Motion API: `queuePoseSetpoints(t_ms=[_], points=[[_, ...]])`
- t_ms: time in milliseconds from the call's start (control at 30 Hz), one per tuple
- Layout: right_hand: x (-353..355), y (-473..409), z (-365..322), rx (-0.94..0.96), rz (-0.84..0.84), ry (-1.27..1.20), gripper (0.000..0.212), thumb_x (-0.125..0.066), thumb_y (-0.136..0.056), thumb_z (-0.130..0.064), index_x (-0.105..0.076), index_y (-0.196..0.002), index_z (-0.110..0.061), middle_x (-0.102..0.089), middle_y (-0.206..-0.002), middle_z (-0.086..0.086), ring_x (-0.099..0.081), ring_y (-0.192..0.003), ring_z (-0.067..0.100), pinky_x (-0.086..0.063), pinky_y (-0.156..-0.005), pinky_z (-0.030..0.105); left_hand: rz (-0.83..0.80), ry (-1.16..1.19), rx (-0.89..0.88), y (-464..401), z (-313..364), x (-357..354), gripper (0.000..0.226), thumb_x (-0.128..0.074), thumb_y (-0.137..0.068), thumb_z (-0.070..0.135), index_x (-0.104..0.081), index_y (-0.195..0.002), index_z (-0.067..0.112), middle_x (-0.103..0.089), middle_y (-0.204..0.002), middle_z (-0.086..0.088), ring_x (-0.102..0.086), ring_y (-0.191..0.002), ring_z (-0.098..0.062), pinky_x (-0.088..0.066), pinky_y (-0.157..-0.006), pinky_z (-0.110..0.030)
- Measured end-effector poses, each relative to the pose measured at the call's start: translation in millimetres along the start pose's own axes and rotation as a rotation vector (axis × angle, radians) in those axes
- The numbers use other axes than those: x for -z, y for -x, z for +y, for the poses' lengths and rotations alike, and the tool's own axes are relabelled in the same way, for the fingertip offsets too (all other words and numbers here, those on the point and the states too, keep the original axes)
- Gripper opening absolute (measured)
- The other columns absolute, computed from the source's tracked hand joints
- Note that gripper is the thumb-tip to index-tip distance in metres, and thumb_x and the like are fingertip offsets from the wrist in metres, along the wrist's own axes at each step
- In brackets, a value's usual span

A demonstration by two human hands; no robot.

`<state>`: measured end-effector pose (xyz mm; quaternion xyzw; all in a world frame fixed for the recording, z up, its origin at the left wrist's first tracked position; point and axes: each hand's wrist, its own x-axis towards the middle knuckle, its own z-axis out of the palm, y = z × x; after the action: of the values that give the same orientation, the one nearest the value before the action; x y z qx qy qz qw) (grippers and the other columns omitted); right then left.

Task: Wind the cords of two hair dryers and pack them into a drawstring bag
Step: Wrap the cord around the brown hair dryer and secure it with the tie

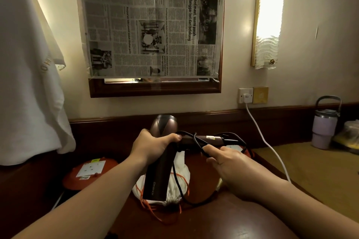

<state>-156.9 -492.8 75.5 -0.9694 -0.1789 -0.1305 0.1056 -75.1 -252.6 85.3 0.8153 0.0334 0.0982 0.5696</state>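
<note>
My left hand (153, 146) grips a dark brown hair dryer (157, 176) where its body meets the handle, holding it above the table. The handle (206, 139) sticks out to the right. The dryer's black cord (181, 186) is looped loosely over the handle and hangs down in a long bight. My right hand (229, 163) pinches a loop of that cord just below the handle. Under the dryer lies a white drawstring bag (183, 169) with an orange drawstring (153, 211). I see no second hair dryer.
A round orange-red object (89, 172) with a white socket label lies at the left on the dark wooden table (213, 225). A white cable (266, 139) runs from the wall plug (246, 98) across the table's right edge. A lilac tumbler (323, 128) stands at the far right, and white cloth (29, 83) hangs at the left.
</note>
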Motion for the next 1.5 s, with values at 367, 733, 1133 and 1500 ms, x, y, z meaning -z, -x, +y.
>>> queuePoseSetpoints(t_ms=[367, 733, 1133, 1500], points=[[3, -4, -3, 0.049, 0.059, -0.204, 0.015, -0.043, -0.11, -0.033, -0.049, -0.123, -0.034, -0.063, -0.078, 0.002, -0.061, -0.066, 0.022, -0.048, -0.061, 0.045, -0.005, 0.109, 0.013, 5, 1, 2, 0.107, -0.09, -0.036, 0.069, -0.057, -0.122, 0.014, -0.072, -0.11, -0.011, -0.076, -0.092, -0.03, -0.067, -0.081, -0.05], [-25, -17, -28, 0.218, 0.194, -0.672, 0.02, -0.051, -0.108, -0.024, -0.065, -0.121, -0.03, -0.071, -0.095, -0.011, -0.066, -0.086, 0.007, -0.051, -0.074, 0.023, -0.048, 0.023, -0.095, 13, 5, -11, 0.096, -0.093, -0.038, 0.074, -0.06, -0.112, 0.021, -0.072, -0.107, -0.006, -0.075, -0.096, -0.027, -0.066, -0.083, -0.051], [-51, -13, 3, 0.162, -0.065, -0.596, 0.018, -0.049, -0.108, -0.036, -0.065, -0.11, -0.042, -0.06, -0.07, -0.022, -0.051, -0.06, 0.001, -0.036, -0.059, 0.017, -0.257, 0.268, 0.013, 24, 8, -7, 0.082, -0.099, -0.055, 0.041, -0.067, -0.121, 0.004, -0.08, -0.1, -0.02, -0.081, -0.08, -0.032, -0.062, -0.064, -0.036], [-2, -62, 60, -0.043, -0.148, -0.391, 0.022, -0.075, -0.092, -0.013, -0.071, -0.071, -0.018, -0.068, -0.067, -0.004, -0.062, -0.065, 0.004, -0.049, -0.067, 0.029, -0.406, 0.025, -0.129, 27, 19, 9, 0.082, -0.095, -0.045, 0.043, -0.069, -0.116, 0.012, -0.079, -0.104, -0.015, -0.081, -0.087, -0.029, -0.066, -0.074, -0.04]])
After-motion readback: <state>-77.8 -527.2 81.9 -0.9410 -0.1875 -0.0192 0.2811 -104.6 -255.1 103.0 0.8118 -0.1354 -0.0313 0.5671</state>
